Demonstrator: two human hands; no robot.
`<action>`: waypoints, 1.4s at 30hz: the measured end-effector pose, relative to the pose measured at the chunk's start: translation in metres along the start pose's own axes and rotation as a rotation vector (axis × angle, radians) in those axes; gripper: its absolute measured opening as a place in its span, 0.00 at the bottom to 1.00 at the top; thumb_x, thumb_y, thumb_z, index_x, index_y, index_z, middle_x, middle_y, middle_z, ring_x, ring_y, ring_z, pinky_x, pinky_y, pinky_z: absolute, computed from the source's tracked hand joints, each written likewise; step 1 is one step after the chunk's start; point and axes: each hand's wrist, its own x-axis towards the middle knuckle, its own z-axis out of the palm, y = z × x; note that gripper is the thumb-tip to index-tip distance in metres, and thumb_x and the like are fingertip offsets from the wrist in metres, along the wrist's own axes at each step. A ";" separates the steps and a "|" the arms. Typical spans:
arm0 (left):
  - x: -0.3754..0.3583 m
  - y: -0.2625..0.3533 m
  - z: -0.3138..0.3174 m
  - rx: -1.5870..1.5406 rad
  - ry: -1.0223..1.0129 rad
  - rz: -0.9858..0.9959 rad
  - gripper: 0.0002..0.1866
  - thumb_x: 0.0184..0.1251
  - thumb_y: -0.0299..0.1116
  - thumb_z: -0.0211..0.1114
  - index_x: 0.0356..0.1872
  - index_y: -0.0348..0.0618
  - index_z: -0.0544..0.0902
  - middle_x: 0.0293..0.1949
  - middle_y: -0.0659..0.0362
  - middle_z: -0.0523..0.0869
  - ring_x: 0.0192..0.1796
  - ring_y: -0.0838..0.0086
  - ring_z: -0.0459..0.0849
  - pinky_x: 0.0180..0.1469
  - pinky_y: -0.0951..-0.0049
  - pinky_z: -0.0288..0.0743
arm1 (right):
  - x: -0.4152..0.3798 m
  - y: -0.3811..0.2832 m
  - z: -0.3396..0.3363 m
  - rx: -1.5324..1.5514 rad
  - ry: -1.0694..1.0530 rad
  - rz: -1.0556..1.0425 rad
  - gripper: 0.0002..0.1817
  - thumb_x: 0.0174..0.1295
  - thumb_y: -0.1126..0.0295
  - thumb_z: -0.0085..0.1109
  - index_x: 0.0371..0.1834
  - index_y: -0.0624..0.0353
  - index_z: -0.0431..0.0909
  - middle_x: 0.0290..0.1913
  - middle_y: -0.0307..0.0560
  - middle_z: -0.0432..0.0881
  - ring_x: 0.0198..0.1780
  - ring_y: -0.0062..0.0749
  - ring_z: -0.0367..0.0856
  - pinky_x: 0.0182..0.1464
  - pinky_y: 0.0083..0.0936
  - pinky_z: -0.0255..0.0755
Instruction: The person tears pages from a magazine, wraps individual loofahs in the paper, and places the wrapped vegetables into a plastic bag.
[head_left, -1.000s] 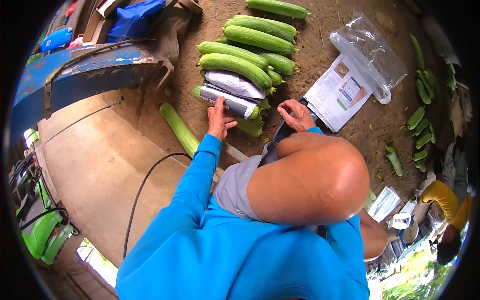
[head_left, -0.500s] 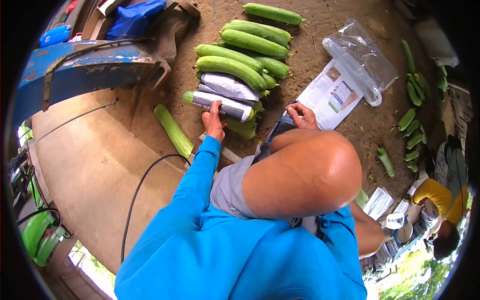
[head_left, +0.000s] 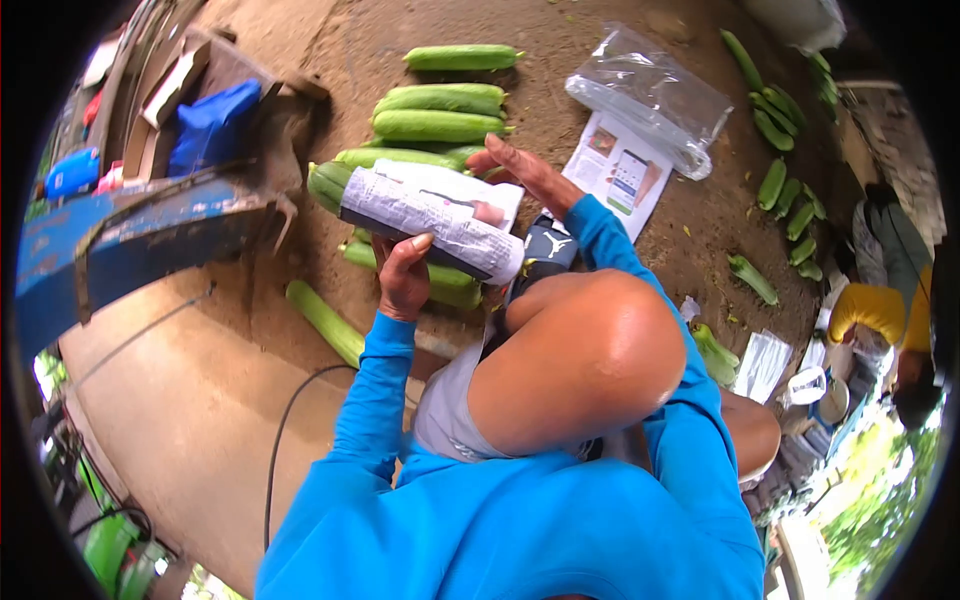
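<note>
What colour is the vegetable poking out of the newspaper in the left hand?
The vegetable is green; the head view shows it.

Newspaper (head_left: 435, 222) around gourd (head_left: 328, 187) in left hand (head_left: 402, 280), bag (head_left: 650, 90) overlapping sheet (head_left: 612, 185) at right, more gourds (head_left: 440, 126) beyond

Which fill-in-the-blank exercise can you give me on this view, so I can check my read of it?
1. The left hand grips a luffa gourd wrapped in ____.
2. The device pictured on the printed sheet, partly under the clear plastic bag, is a ____.
3. The left sleeve is coloured ____.

Missing words: newspaper; smartphone; blue.
</note>
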 end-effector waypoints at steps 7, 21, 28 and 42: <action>0.052 -0.019 0.048 0.027 -0.204 -0.100 0.25 0.58 0.33 0.61 0.58 0.36 0.77 0.52 0.55 0.83 0.58 0.65 0.81 0.67 0.60 0.70 | -0.012 0.041 -0.027 1.115 -0.155 -0.017 0.44 0.69 0.32 0.46 0.69 0.63 0.71 0.62 0.53 0.81 0.57 0.36 0.82 0.64 0.33 0.75; 0.088 -0.051 0.110 1.389 -0.353 0.052 0.21 0.68 0.47 0.67 0.43 0.37 0.75 0.36 0.51 0.81 0.36 0.60 0.82 0.39 0.58 0.74 | -0.078 0.053 -0.081 -0.364 0.300 0.042 0.37 0.54 0.41 0.70 0.55 0.62 0.80 0.46 0.54 0.86 0.48 0.39 0.85 0.53 0.33 0.77; 0.086 -0.050 0.142 1.653 -1.399 0.564 0.47 0.53 0.63 0.67 0.73 0.51 0.68 0.68 0.45 0.71 0.72 0.46 0.65 0.73 0.49 0.58 | -0.098 0.048 -0.123 -0.338 -0.117 0.255 0.34 0.57 0.47 0.71 0.59 0.61 0.80 0.47 0.45 0.86 0.48 0.27 0.81 0.53 0.25 0.74; 0.069 -0.132 0.151 1.273 -1.316 -0.095 0.35 0.54 0.48 0.71 0.59 0.34 0.76 0.41 0.39 0.86 0.45 0.48 0.88 0.50 0.54 0.79 | -0.179 0.020 -0.224 -0.548 0.174 0.651 0.41 0.55 0.35 0.66 0.59 0.62 0.81 0.57 0.59 0.81 0.55 0.44 0.83 0.57 0.38 0.77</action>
